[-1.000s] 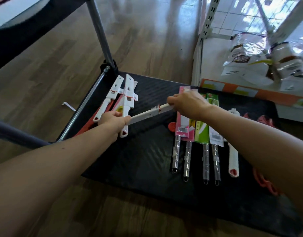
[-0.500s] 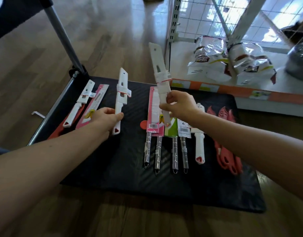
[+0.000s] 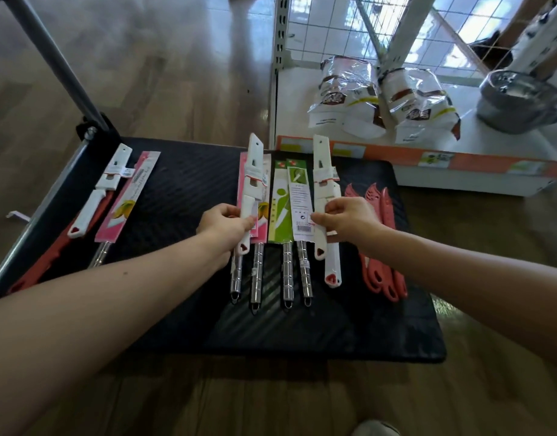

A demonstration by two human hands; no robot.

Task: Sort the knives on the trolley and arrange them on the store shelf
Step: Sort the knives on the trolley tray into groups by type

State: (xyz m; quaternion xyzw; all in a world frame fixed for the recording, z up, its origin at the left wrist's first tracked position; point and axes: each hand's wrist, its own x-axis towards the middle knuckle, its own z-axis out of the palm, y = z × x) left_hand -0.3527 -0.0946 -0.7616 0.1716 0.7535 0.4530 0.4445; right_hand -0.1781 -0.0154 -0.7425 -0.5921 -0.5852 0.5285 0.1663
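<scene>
On the black trolley deck (image 3: 183, 180) lie rows of packaged knives. My left hand (image 3: 225, 223) grips a white sheathed knife (image 3: 251, 184) over the pink-carded steel-handled knives (image 3: 242, 196). My right hand (image 3: 349, 218) holds a second white sheathed knife (image 3: 322, 171) by its handle, above another white knife (image 3: 333, 269). Two green-carded knives (image 3: 283, 209) lie between my hands. Red knives (image 3: 382, 278) are stacked at the right. At the left lie a white knife (image 3: 98, 193), a pink-carded knife (image 3: 128, 199) and a red one (image 3: 50, 256).
The white store shelf (image 3: 478, 155) stands beyond the trolley with two snack bags (image 3: 346, 96) and a steel pot (image 3: 519, 99) on it, a wire grid behind. The trolley's handle post (image 3: 50, 61) rises at the left. Wooden floor surrounds the trolley.
My left hand carried its white knife from the left side to the middle group. My right hand lowered its white knife from upright down onto the white one at the right.
</scene>
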